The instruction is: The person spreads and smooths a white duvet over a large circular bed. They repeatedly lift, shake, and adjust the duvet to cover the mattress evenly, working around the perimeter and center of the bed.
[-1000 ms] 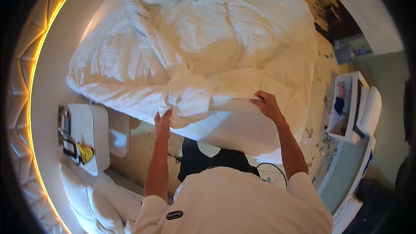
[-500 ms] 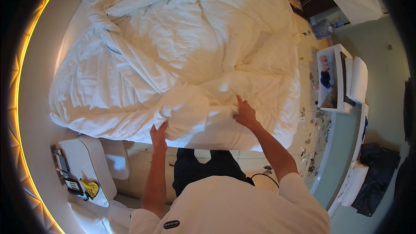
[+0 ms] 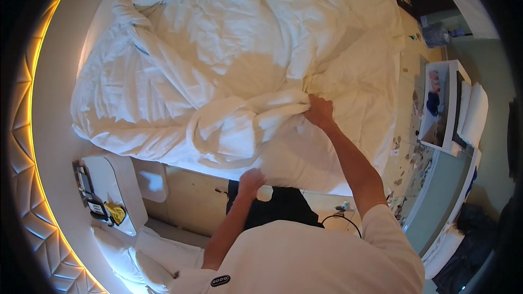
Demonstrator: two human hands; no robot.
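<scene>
A rumpled white duvet [image 3: 229, 38] lies in folds and twists over the bed. My right hand [image 3: 319, 111] is closed on a gathered fold of it, right of the middle. A loose loop of bunched duvet bulges to the left of that hand. At the near edge of the bed is my left hand [image 3: 252, 181], its fingers curled beside the white bed sheet [image 3: 305, 169]. Whether anything is inside those fingers is hidden.
A white bedside table [image 3: 117, 185] with a yellow cloth stands at the lower left. Below it lie white pillows [image 3: 131, 261]. On the right is a white open cabinet [image 3: 447, 106]. Small litter [image 3: 406, 158] is scattered on the floor between bed and cabinet.
My left hand has let go of the duvet and moved right to the bed's near edge. My right hand has pulled its fold farther onto the bed, and the view has shifted.
</scene>
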